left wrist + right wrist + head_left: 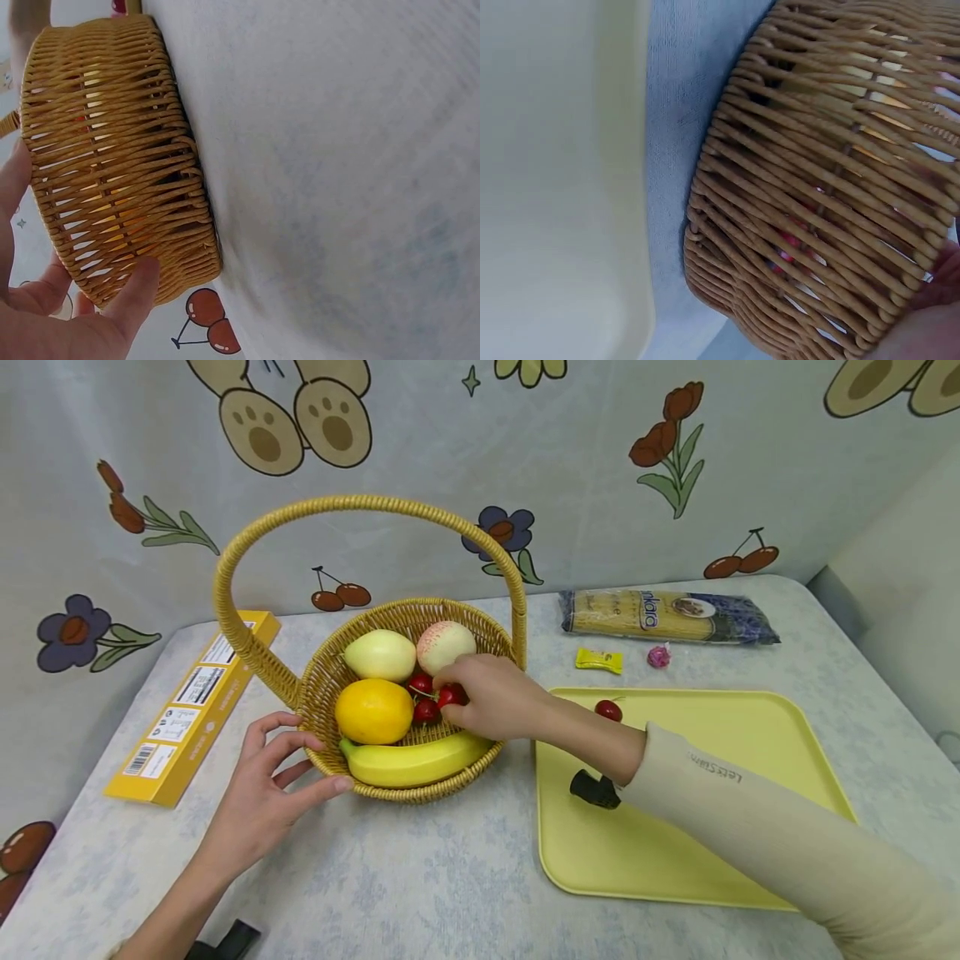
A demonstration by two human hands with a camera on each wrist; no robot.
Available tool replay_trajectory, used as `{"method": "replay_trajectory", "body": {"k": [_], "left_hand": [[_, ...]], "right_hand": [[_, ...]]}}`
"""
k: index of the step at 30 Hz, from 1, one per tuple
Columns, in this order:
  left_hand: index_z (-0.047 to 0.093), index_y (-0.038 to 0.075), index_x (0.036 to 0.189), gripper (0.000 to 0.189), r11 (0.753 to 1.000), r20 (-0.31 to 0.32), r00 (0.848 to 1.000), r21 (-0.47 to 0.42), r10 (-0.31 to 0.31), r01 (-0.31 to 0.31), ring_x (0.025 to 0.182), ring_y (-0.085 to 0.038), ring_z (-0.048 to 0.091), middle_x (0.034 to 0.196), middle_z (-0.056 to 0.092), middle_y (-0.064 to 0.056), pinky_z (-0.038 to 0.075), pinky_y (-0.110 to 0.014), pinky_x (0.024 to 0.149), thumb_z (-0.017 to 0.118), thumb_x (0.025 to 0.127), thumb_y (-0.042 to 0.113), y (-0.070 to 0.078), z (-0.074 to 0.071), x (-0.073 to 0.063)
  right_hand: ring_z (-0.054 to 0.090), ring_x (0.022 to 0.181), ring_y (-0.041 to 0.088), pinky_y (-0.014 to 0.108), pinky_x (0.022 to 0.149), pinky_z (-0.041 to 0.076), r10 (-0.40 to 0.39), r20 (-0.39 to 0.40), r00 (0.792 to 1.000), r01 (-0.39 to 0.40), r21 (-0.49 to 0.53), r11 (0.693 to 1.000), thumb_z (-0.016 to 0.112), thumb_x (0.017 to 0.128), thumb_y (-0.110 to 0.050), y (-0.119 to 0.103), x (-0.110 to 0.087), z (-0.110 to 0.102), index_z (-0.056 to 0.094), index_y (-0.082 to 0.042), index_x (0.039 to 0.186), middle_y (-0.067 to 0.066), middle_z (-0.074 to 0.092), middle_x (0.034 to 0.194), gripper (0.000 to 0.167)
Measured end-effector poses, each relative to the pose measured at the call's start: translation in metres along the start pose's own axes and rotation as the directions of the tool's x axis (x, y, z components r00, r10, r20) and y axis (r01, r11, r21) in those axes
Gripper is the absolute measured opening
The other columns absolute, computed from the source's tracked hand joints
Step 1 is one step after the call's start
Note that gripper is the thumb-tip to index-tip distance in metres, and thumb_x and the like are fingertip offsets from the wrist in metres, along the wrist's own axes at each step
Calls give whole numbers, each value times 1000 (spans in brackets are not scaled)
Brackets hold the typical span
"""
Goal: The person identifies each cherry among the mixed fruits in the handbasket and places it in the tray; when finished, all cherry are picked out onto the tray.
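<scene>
A wicker basket with a tall arched handle stands on the table. Inside it are a lemon, a banana, a pale yellow-green fruit, a peach and several red cherries. My left hand grips the basket's near left rim; in the left wrist view its thumb presses the woven side. My right hand reaches over the right rim and pinches a cherry among the others. In the right wrist view the woven wall hides most of the fruit.
Right of the basket lies a yellow tray with one cherry on it, partly under my right forearm. Behind it are a pasta packet, a yellow-wrapped sweet and a pink-wrapped sweet. A long yellow box lies to the left.
</scene>
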State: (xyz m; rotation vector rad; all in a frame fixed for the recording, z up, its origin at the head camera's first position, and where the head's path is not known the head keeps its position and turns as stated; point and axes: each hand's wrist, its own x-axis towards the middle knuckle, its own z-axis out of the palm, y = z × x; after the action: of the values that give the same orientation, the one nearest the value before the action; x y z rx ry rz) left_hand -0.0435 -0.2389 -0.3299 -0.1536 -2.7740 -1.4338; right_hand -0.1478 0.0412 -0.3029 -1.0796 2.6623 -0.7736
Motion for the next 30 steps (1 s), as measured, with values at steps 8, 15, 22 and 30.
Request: {"method": "replay_trajectory", "body": {"k": [8,15,22,30], "left_hand": [[58,-3,104,36,1000,0,1000,-8,2,-2,125,-33,38,138,26,-10,47,-11,89,82,82,13,0,1,1],[58,-3,104,37,1000,-1,1000,-8,-4,4,124,-32,38,137,26,-9,47,-11,90,82,82,14,-1,1,0],[58,-3,104,36,1000,2,1000,-20,1,-1,124,-32,38,137,25,-9,47,-10,89,82,82,12,-1,1,1],[58,-4,104,35,1000,3,1000,-25,1,-1,124,-32,38,138,25,-9,45,-7,88,81,83,11,-1,1,0]], "right_hand": [[57,93,18,31,78,51,-45,-119,992,50,44,998,66,91,-12,3,-31,-14,69,-4,117,6,64,114,27],[58,84,12,27,68,55,-61,-155,986,82,132,988,69,91,-11,7,-62,-32,69,-7,118,0,63,108,27],[59,88,8,30,70,58,-44,-177,983,74,167,983,71,91,-9,22,-90,-43,68,-9,118,-6,65,105,27],[66,96,13,33,76,59,80,-179,981,-45,190,981,71,91,-8,38,-126,-56,65,-7,121,0,66,112,30]]}}
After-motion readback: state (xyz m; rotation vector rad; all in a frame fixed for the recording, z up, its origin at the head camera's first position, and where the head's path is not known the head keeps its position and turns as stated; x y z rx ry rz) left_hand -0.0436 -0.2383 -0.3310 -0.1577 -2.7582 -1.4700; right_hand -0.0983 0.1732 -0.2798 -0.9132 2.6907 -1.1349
